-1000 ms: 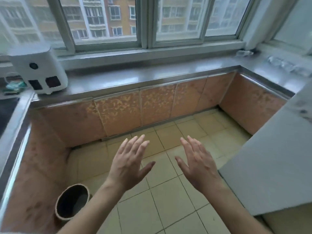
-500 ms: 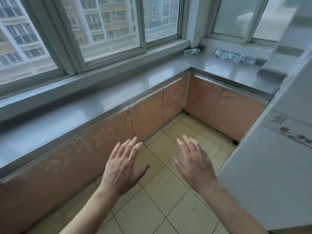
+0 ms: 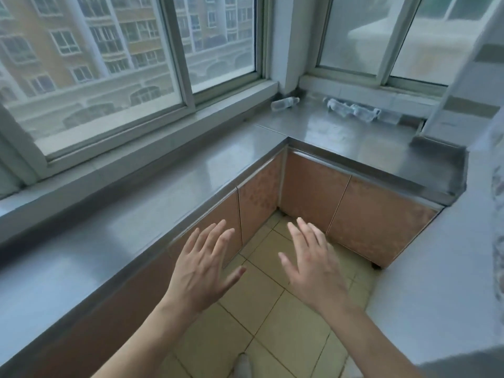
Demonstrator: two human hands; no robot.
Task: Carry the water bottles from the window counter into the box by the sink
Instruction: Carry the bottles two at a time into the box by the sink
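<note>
Risk: the water bottles (image 3: 351, 110) lie on their sides in the far corner of the table (image 3: 341, 137) under the window, clear, light and round; a hurried reach could likely roll one along the steel or off the edge.
Cause: several lie bunched, one bottle (image 3: 285, 102) apart by the sill; grabbing too many at once invites a drop.
Grip: left hand (image 3: 203, 268) and right hand (image 3: 313, 268) spread wide, fingers straight, holding and touching nothing, above the floor.
Box: not in view.
</note>
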